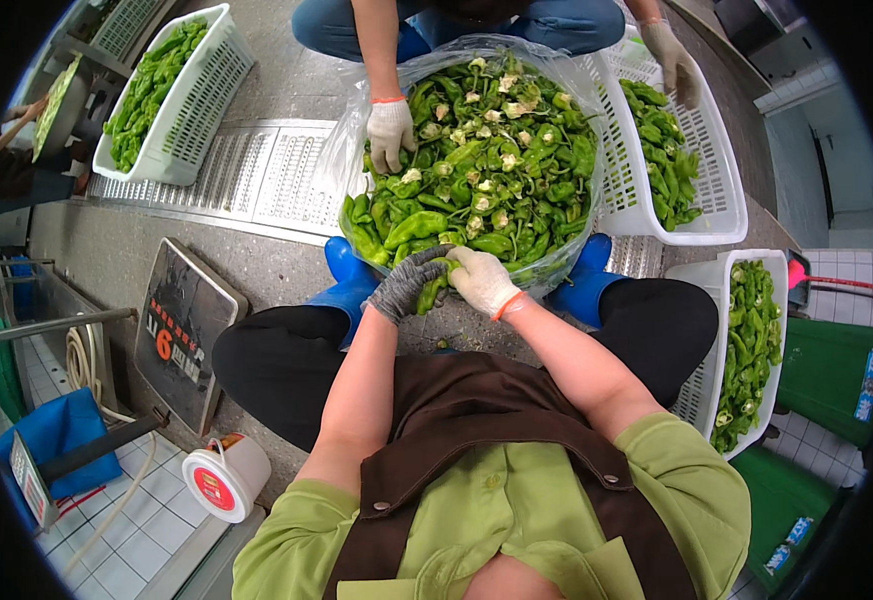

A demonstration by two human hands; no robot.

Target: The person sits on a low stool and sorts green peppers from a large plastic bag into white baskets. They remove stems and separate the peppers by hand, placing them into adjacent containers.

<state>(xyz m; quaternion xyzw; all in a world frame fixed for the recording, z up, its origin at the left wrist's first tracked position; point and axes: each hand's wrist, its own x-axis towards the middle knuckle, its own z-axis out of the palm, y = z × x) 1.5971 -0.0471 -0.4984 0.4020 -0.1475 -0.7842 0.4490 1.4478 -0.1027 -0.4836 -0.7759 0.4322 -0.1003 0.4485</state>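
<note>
In a dark grey knit glove, my left hand [406, 286] grips a green pepper [429, 297] above my lap. My right hand [483, 282], in a white knit glove with an orange cuff, pinches the upper end of the same pepper; the fingertips partly hide it. Just beyond both hands is a large heap of green peppers [415, 227] in a clear plastic bag [343, 161]. Pale pepper cores with stems [509, 161] lie scattered over the heap. Another person's white-gloved hand [389, 135] rests at the heap's left side.
White perforated crates of peppers stand at the far left [208, 112], far right [733, 214] and near right [714, 360]. The other person's second gloved hand [673, 64] hangs over the far right crate. A platform scale [189, 330] and white bucket [249, 469] are at my left.
</note>
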